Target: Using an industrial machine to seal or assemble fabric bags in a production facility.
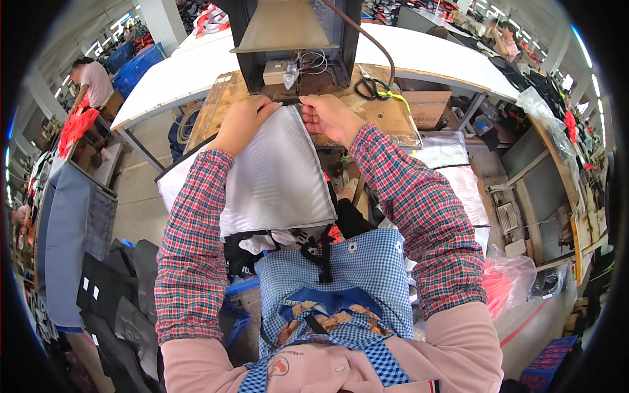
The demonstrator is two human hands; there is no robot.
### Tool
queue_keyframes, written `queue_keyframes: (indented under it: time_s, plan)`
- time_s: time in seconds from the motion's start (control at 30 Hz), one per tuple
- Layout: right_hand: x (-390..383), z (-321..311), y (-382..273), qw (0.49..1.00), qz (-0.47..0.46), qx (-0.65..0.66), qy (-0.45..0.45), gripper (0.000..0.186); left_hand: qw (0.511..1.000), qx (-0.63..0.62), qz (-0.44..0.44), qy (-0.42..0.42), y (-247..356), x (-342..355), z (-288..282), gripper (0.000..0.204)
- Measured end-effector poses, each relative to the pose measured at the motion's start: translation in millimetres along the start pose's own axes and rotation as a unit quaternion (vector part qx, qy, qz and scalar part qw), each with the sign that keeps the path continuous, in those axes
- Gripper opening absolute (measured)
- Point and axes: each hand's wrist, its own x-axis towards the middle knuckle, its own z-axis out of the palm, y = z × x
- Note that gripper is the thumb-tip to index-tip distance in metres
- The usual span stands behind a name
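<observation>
A white, faintly striped fabric panel (278, 177) with dark edging hangs over my lap from the near edge of a worn wooden work table (219, 98). At the panel's upper edge, my left hand (247, 121) is closed, thumb and fingers pinching it. My right hand (333, 119) is closed too, its thumb and forefinger pinched by the upper right corner, where a short dark strip shows between the two hands. Just beyond the fingertips stands a dark metal machine frame (344, 49) with a small beige box (278, 71) and loose wires.
Black-handled scissors (371, 88) with a yellow-green band lie right of the machine. More white panels (445, 149) are stacked at the right. Black sheet pieces (121, 308) pile at the lower left. Clear plastic bags (508, 278) lie lower right. Other people sit in the background.
</observation>
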Motion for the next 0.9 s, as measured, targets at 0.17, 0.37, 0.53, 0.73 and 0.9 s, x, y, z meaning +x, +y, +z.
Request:
queue_keyframes:
  time_s: [0.17,0.37,0.53,0.73,0.9]
  plan:
    - [19,-4,1,0.999,0.015,0.050,-0.006,0.016,1.000,0.012,-0.011,0.010,-10,7,7,0.027]
    - [25,-1,-5,0.998,0.007,0.057,-0.008,0.017,0.999,0.010,-0.032,0.034,-14,12,9,0.027]
    - [26,9,-5,0.996,-0.005,0.073,0.044,0.023,0.998,0.016,-0.025,0.056,-15,13,10,0.027]
    - [26,19,-6,0.992,-0.022,0.094,0.082,0.025,0.997,0.033,-0.022,0.063,-17,15,11,0.028]
    - [27,22,-4,0.990,-0.042,0.102,0.090,0.025,0.996,0.038,-0.043,0.067,-15,15,11,0.029]
